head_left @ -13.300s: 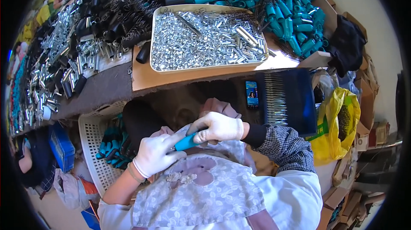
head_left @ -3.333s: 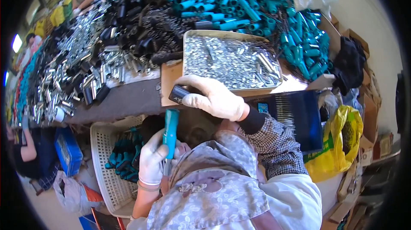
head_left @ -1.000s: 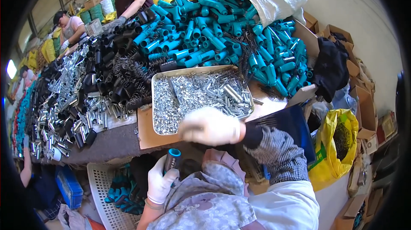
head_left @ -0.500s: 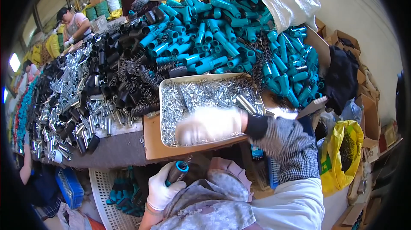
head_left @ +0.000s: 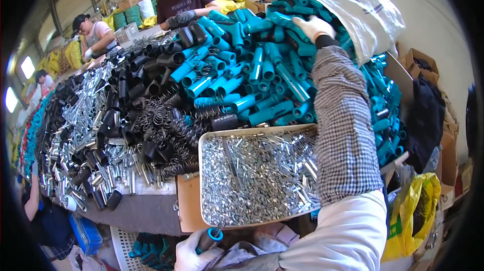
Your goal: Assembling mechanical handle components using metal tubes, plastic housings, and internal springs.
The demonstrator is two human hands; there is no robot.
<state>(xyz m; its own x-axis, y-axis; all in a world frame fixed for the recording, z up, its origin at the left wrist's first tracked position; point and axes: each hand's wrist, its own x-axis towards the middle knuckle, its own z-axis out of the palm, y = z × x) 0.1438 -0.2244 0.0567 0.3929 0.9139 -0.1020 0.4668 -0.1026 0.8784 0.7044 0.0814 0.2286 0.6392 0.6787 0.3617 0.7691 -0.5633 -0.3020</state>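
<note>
My left hand (head_left: 190,257), in a white glove, is low in the picture and closed round a dark tube with a teal rim (head_left: 209,240). A thin coil spring (head_left: 217,231) sticks up from the tube's open end. My right arm stretches far forward over the tray. At the far side of the heap, my gloved right hand (head_left: 316,28) has its fingers closed on the end of a teal plastic handle (head_left: 280,19). Many similar teal handles (head_left: 259,66) lie around it. The tray (head_left: 202,180) of small metal parts stands between my hands.
Black sleeves and coil springs (head_left: 159,119) and metal pins (head_left: 83,104) pile up at the left. A white sack (head_left: 370,13) lies over the heap's right side. Two co-workers sit across the heap. A white basket (head_left: 121,251) with teal parts stands below the table.
My right hand has gone from the metal parts in the tray forward to the teal heap. My left hand still holds the tube, now lower in the picture. The view has tilted up.
</note>
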